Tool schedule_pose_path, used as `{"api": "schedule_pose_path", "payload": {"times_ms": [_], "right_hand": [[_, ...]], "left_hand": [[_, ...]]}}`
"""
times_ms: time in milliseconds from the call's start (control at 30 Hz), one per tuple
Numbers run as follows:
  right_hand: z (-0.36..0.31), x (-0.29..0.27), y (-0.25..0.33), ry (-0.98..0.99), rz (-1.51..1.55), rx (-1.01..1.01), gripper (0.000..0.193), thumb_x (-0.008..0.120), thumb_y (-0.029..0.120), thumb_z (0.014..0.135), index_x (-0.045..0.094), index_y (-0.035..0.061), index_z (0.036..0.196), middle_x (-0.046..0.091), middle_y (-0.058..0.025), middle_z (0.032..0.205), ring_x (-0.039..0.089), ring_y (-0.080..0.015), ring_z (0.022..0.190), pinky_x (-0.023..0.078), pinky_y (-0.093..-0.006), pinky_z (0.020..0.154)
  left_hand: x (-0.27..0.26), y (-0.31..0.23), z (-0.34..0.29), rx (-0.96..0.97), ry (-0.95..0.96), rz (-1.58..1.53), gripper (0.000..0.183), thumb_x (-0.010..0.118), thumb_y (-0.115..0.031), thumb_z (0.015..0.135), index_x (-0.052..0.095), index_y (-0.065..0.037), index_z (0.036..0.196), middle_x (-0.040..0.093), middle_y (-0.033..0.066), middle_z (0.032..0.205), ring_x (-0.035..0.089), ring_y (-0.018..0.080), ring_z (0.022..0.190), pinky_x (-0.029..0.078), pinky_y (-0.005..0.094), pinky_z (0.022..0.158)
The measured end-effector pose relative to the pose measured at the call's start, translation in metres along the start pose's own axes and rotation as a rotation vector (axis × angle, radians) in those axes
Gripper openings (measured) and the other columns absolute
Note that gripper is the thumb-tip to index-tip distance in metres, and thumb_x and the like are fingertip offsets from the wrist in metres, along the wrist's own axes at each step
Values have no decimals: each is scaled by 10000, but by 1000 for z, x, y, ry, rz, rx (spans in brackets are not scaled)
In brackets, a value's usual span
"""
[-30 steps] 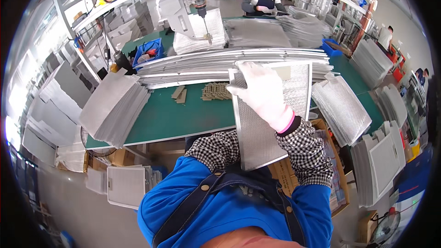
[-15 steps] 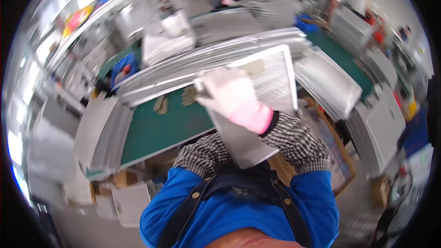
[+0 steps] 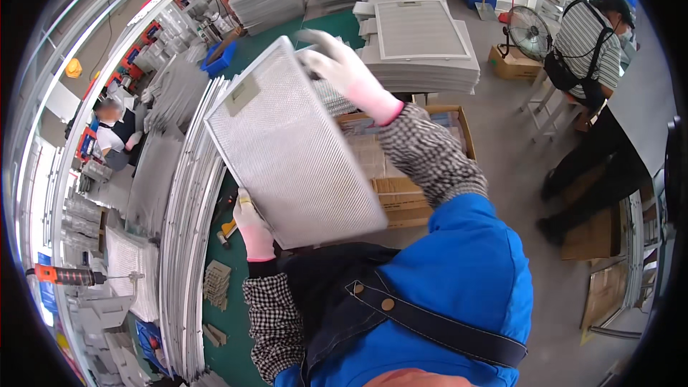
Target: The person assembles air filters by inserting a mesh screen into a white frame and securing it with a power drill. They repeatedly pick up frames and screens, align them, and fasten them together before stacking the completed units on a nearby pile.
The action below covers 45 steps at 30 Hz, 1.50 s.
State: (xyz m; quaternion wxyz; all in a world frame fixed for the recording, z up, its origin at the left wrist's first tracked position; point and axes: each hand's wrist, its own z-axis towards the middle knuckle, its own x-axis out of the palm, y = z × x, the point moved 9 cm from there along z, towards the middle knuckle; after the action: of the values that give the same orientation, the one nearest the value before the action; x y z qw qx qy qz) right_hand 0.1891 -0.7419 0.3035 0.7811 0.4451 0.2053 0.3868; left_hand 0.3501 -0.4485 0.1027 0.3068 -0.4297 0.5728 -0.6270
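A silver-framed metal mesh filter panel (image 3: 294, 154) is held up tilted in front of my body, with a small grey-tan patch (image 3: 242, 95) near its upper left corner. My left hand (image 3: 254, 226), in a white and pink glove, grips the panel's lower left edge, its fingers partly behind it. My right hand (image 3: 347, 72), gloved alike, is at the upper right edge with its fingers apart; whether it touches the frame I cannot tell. Small tan-grey pieces (image 3: 216, 285) lie on the green tabletop (image 3: 233, 322) beside my left sleeve.
Long metal strips (image 3: 188, 229) are stacked left of the panel. Stacked mesh panels (image 3: 423, 32) stand ahead, and an open cardboard box (image 3: 401, 197) is under my right arm. An orange-black power screwdriver (image 3: 68, 275) hangs at left. A fan (image 3: 529, 32) and a seated person (image 3: 591, 43) are at right.
My view has swung to the right. My right hand has moved off the panel's face to its upper edge, and my left hand now shows at the lower left edge.
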Motion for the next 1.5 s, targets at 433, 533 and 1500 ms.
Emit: {"api": "schedule_pose_path", "payload": {"times_ms": [433,533,1500], "right_hand": [[-119,-168,-64,-431,-528,313,354,604,224,989,646,-40,1220,708,-189,1087,660,-262,1015,502,-353,908],[-85,-282,-57,-668,-651,209,352,648,236,972,675,-16,1215,728,-135,1094,648,-199,968,503,-337,855],[104,-4,-96,-33,-1140,-453,258,639,304,910,699,137,1098,653,-88,1078,616,-311,1055,503,-451,896]], "left_hand": [[120,-16,-25,35,395,-35,567,502,-382,1061,423,18,1455,564,165,1310,611,217,1113,508,346,968],[100,-29,-35,99,407,166,555,540,-386,1045,454,-5,1440,614,144,1257,644,210,1088,526,337,943],[-189,-35,-179,7,-273,119,460,531,-338,1051,563,45,1304,650,122,1138,649,199,1020,520,337,932]]}}
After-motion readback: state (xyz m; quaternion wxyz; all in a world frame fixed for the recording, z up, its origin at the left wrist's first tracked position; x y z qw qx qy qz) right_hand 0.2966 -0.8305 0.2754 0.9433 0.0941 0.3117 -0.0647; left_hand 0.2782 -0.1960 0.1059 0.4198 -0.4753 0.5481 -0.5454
